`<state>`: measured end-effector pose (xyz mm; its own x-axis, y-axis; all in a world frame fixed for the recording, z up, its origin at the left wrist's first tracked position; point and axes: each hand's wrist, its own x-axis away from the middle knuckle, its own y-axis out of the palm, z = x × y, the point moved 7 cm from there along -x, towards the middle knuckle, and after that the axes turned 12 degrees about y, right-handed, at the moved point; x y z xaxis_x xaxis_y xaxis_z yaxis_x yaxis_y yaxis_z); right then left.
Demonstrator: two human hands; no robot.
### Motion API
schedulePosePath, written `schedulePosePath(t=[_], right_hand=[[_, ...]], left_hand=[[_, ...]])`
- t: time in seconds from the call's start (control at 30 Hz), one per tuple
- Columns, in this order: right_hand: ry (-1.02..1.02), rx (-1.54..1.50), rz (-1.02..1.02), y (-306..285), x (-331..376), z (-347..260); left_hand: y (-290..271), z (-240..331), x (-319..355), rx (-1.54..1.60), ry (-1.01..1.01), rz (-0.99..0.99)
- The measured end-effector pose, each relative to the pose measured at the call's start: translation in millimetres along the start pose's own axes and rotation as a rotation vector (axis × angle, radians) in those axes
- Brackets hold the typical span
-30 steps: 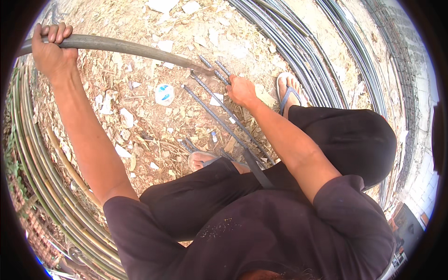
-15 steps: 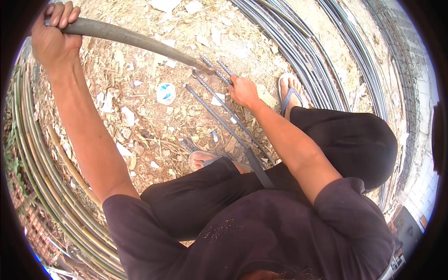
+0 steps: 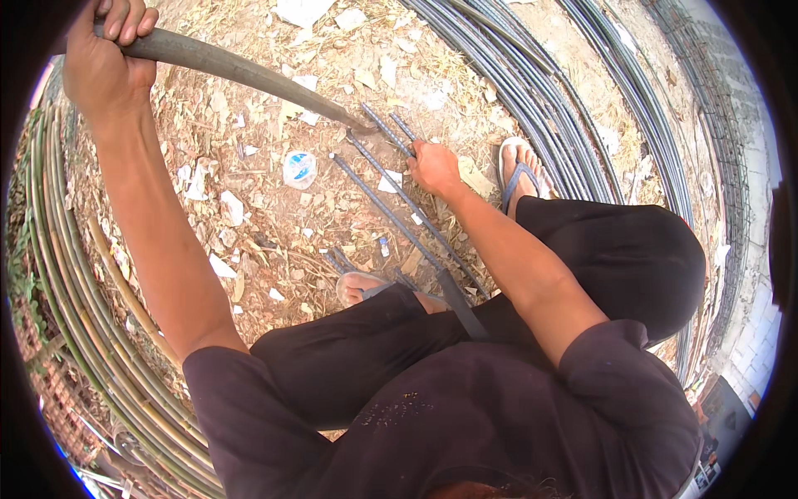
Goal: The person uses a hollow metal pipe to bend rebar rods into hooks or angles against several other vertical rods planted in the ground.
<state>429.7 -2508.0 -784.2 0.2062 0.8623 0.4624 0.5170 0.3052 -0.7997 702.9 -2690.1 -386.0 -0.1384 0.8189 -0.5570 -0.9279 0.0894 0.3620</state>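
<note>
My left hand (image 3: pixel 112 71), at the upper left, is wrapped round one end of a long grey bar or pipe (image 3: pixel 224 71). The bar slants across to the right, its far end close to the tips of several steel reinforcing rods (image 3: pixel 391 190). Whether that end touches a rod I cannot tell. My right hand (image 3: pixel 435 168) is closed on a ribbed reinforcing rod (image 3: pixel 389 130), near its upper end. A dark flat metal piece (image 3: pixel 460 303) lies in line with one rod, partly over my trouser leg.
Bundles of long steel rods (image 3: pixel 532 83) run along the upper right, beside wire mesh (image 3: pixel 715 100) and a block wall. Bamboo poles (image 3: pixel 75 274) line the left side. A crumpled clear plastic cup (image 3: pixel 299 170) and paper scraps litter the ground. My sandalled feet (image 3: pixel 522 170) stand either side of the rods.
My left hand has shifted slightly to the right with the bar. The bar's far end sits slightly farther left against the rods. My right hand keeps its hold on the rod.
</note>
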Motion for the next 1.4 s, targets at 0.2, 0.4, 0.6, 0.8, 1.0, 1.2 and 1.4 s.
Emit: schedulePosePath(t=[0.2,0.4,0.6,0.8,1.0,1.2,1.4], right_hand=[[0.043,0.012,-0.005,3,-3,4],[0.052,-0.012,0.008,-3,-2,2],[0.061,0.004,0.007,2,-5,5],[0.088,0.023,-0.027,6,-1,0],[0.08,0.046,-0.008,5,-3,3],[0.017,0.107,0.031,1,0,-16],[-0.071,0.286,0.018,2,-4,-30]], left_hand=[[10,6,10,-0.137,0.051,0.138],[9,11,4,-0.038,0.047,0.06],[24,12,17,-0.109,0.072,0.143],[13,15,19,-0.177,0.09,0.208],[11,4,13,-0.18,0.126,0.274],[-44,-33,-27,-0.196,-0.02,0.363],[-112,-65,-37,-0.259,-0.037,0.493]])
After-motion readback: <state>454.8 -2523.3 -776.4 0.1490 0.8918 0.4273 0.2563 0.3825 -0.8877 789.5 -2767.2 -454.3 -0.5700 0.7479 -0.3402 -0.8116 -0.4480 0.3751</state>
